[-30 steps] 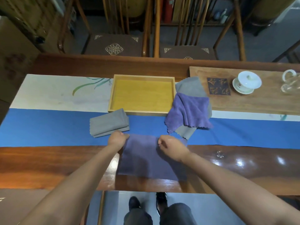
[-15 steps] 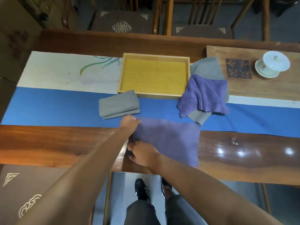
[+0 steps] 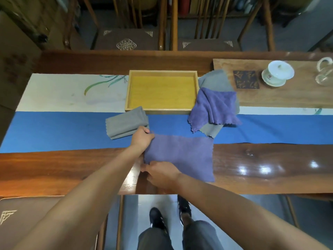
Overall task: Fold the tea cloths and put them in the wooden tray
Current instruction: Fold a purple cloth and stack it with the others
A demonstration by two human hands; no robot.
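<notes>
A purple tea cloth point(image 3: 182, 156) lies flat near the table's front edge, folded once into a rectangle. My left hand point(image 3: 142, 138) pinches its far left corner. My right hand point(image 3: 160, 175) pinches its near left corner. A folded grey cloth point(image 3: 126, 124) rests just left of the purple one, touching the front corner of the wooden tray point(image 3: 161, 110), which holds nothing. To the right of the tray an unfolded purple cloth point(image 3: 214, 107) lies crumpled on top of a spread grey cloth point(image 3: 213, 81).
A blue and white runner point(image 3: 54, 127) covers the table's middle. On a raised wooden board point(image 3: 288, 94) at the right stand a lidded white cup point(image 3: 277, 74), a dark square coaster point(image 3: 246, 82) and a glass pitcher point(image 3: 325, 73). Chairs stand behind the table.
My right hand moved from the cloth's far right corner down to its near left corner. My left hand stayed at the far left corner. The view shifted, and the cloth lies wider to the right.
</notes>
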